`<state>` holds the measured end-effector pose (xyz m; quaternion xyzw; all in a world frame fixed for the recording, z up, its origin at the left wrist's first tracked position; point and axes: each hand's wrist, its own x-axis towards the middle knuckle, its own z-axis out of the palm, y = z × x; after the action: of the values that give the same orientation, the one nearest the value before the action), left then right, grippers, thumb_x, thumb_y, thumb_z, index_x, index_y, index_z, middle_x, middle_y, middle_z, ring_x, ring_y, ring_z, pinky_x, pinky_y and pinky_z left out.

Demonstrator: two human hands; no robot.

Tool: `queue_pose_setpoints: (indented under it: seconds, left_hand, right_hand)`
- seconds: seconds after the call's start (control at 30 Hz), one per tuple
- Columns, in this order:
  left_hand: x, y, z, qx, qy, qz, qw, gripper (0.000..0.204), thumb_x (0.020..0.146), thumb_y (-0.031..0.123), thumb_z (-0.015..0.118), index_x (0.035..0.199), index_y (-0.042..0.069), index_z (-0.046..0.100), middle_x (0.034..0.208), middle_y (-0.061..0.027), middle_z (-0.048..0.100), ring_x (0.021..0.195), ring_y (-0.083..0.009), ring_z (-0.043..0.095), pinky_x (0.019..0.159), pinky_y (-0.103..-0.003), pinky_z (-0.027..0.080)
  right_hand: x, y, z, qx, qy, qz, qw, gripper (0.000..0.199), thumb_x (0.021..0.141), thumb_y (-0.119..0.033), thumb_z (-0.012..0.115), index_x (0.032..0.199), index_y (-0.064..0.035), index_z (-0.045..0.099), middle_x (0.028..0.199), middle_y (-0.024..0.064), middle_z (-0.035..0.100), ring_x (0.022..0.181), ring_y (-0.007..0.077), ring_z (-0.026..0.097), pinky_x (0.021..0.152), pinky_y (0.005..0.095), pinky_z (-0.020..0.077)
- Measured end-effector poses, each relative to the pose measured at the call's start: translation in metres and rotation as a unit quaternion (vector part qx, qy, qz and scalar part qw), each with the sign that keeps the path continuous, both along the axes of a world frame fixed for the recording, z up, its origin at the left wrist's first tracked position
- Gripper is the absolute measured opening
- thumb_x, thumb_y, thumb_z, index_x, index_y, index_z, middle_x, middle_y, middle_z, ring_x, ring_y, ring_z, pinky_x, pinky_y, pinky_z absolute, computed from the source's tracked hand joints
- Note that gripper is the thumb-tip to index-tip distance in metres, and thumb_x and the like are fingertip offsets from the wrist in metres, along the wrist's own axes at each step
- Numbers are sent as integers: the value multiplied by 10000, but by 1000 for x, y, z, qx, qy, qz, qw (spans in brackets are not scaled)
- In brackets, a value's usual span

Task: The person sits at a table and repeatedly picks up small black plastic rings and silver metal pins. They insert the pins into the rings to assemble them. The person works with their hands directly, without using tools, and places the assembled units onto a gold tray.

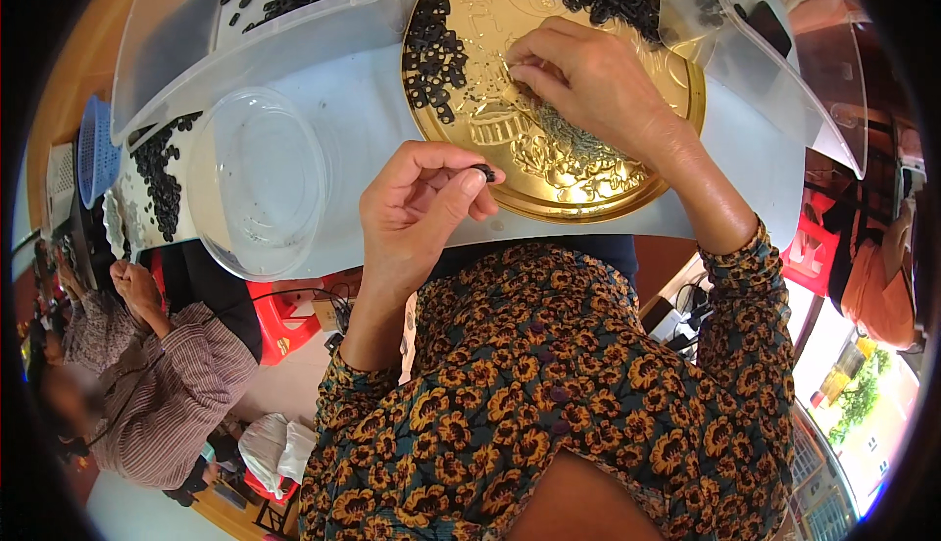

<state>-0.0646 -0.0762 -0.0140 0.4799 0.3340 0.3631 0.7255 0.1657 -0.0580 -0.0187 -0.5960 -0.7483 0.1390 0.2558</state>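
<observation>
Because my left hand (417, 198) pinches a small black piece (483, 172) between thumb and fingertip near the gold tray (490, 14), a slip could drop it, and my right hand (593, 75), whose hold I cannot tell, could scatter the metal bits (576, 141) by brushing them.

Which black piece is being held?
The single black piece pinched by the left hand, by the near-left edge of the gold tray. Other visible ones lie loose, like the tray's left-side cluster.
</observation>
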Motion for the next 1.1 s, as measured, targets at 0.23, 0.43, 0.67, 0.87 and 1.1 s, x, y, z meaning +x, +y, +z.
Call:
queue_pose_setpoints:
  seconds: [0.23, 0.43, 0.67, 0.87, 1.1]
  left_hand:
    - [-2, 0, -3, -1, 3, 6, 1000, 123, 887, 24, 595, 1003, -9, 572, 905, -157, 668, 683, -156, 614, 636, -272, 492]
    - [-7, 4, -1, 9, -10, -2, 1000, 130, 899, 15, 590, 1022, -18, 565, 948, -152, 662, 734, -134, 617, 655, -252, 501]
    - [-6, 11, -7, 38, -43, 17, 998, 117, 884, 0, 602, 996, -22, 577, 946, -134, 644, 702, -138, 604, 628, -250, 490]
    - [-3, 14, -9, 62, -11, 18, 998, 117, 896, 50, 590, 994, -15, 580, 894, -120, 602, 674, -158, 561, 594, -273, 443]
    - [2, 20, -10, 40, -22, 6, 999, 126, 887, 18, 609, 997, -36, 582, 854, -88, 614, 681, -131, 582, 594, -245, 470]
  right_hand:
    - [-7, 6, -6, 13, -57, -10, 998, 128, 852, -185, 586, 864, -68, 636, 834, 101, 613, 729, 304, 630, 655, 412, 515]
    - [-1, 5, 6, 12, -46, 3, 999, 116, 845, -171, 578, 849, -62, 617, 805, 105, 609, 739, 319, 620, 654, 413, 505]
    - [19, -9, 25, 6, -59, 36, 998, 97, 852, -133, 606, 848, -36, 597, 776, 96, 585, 703, 287, 591, 612, 377, 472]
    - [25, -32, 29, 23, -54, 78, 995, 118, 851, -187, 601, 845, -69, 601, 767, 78, 574, 701, 294, 589, 616, 396, 479]
    - [29, -55, 23, 16, -61, 142, 988, 84, 811, -163, 641, 827, -90, 603, 756, 58, 525, 721, 259, 585, 598, 365, 479]
